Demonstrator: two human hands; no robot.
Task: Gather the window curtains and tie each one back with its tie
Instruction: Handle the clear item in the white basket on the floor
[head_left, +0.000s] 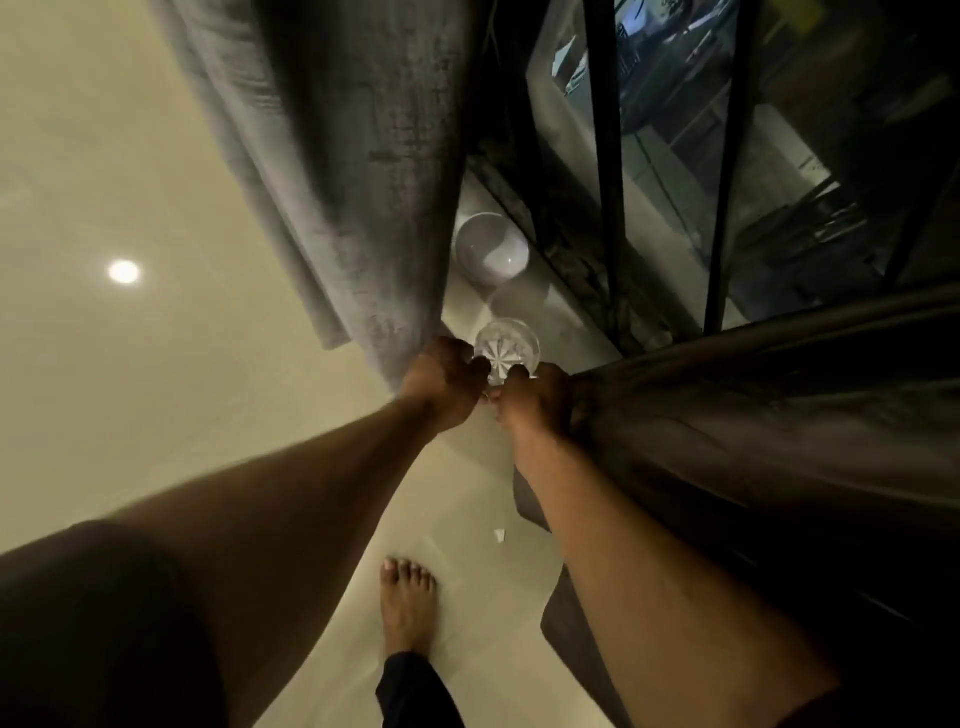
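A dark curtain (737, 447) is bunched together at the right, in front of the window. My right hand (537, 397) grips the gathered edge of it at its left end. My left hand (441, 382) is curled beside the right one, knuckles up, and their fingertips meet. A thin pale strand (485, 396), apparently the tie, shows between the two hands; most of it is hidden. A grey curtain (337, 166) hangs loose at the upper left, its lower edge just behind my left hand.
A white bowl (491, 254) and a cut-glass tumbler (508, 349) stand on the floor by the window frame. Black window bars (608, 166) run across the glass. My bare foot (408, 605) is on the pale tile floor, with a small white scrap (500, 535) nearby.
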